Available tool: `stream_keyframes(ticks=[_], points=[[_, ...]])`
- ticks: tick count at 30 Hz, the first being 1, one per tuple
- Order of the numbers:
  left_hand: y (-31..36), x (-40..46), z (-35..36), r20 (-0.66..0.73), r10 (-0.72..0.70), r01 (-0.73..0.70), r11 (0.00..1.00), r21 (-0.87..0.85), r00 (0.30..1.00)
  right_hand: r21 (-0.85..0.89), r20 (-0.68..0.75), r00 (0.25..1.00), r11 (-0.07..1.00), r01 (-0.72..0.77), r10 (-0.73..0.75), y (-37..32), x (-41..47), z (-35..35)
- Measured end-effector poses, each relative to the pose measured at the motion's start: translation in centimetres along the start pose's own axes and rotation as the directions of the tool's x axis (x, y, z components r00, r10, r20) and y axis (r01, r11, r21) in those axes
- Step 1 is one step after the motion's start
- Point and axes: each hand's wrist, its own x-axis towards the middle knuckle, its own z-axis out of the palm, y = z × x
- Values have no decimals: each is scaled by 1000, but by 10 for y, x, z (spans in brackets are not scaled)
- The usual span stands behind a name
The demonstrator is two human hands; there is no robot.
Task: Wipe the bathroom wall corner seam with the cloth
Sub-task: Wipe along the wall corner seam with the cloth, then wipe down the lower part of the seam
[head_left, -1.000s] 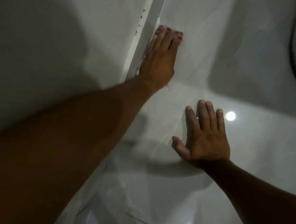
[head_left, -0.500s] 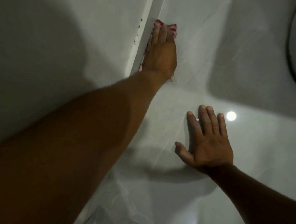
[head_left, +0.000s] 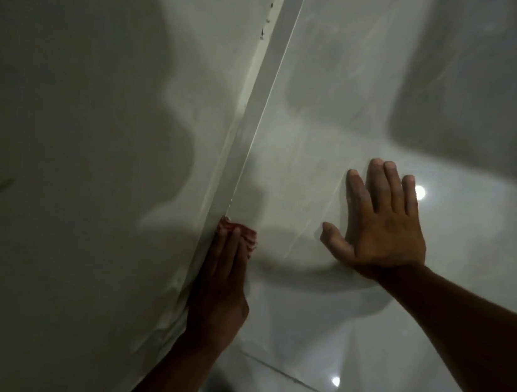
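a person's left hand (head_left: 221, 289) is pressing a red cloth (head_left: 239, 231) flat-fingered into the wall corner seam (head_left: 250, 148) while the right hand (head_left: 378, 224) is bracing, palm spread, on the glossy tile (head_left: 348, 76); even pressure along the joint looks key.

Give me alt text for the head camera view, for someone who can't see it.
A left hand presses a red cloth into the corner seam of a glossy pale tiled wall. The right hand rests flat, fingers spread, on the tile beside it.
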Motion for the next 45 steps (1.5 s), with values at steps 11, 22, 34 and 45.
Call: stream_keyframes(ticks=[11,22,34,45], points=[[39,208,-61,-180,110,-124,990,-67,977,-57,37,999,998,-1,3,0,1,1],[16,120,-32,-266,153,-187,977,-107,952,-48,20,1000,999,24,-23,4,0,2],[5,7,-30,-122,25,-59,958,-281,992,-149,230,973,989,27,8,-14,-19,-54],[195,38,-333,44,72,-38,845,-534,996,-185,318,928,973,-141,195,11,-31,-412]])
